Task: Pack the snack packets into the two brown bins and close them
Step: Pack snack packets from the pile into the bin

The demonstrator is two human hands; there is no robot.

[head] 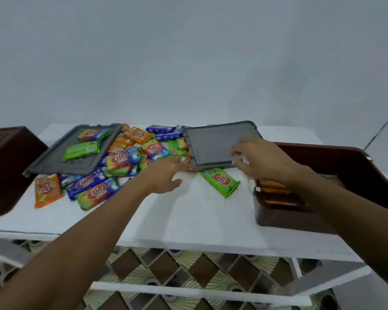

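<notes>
While right hand [259, 158] grips grey lid [215, 140], snack packets [220, 181] (red logos, unreadable)

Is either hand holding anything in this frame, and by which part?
The right hand grips the right-side grey lid by its near right corner. The left hand reaches open toward the snack packets, holding nothing.

Packets [121, 162] lying at 12 on bench [188, 215]; L bin [7, 168] at 9, R bin [345, 175] at 3; L lid [52, 157], R lid [213, 142] resting atop packets.
</notes>
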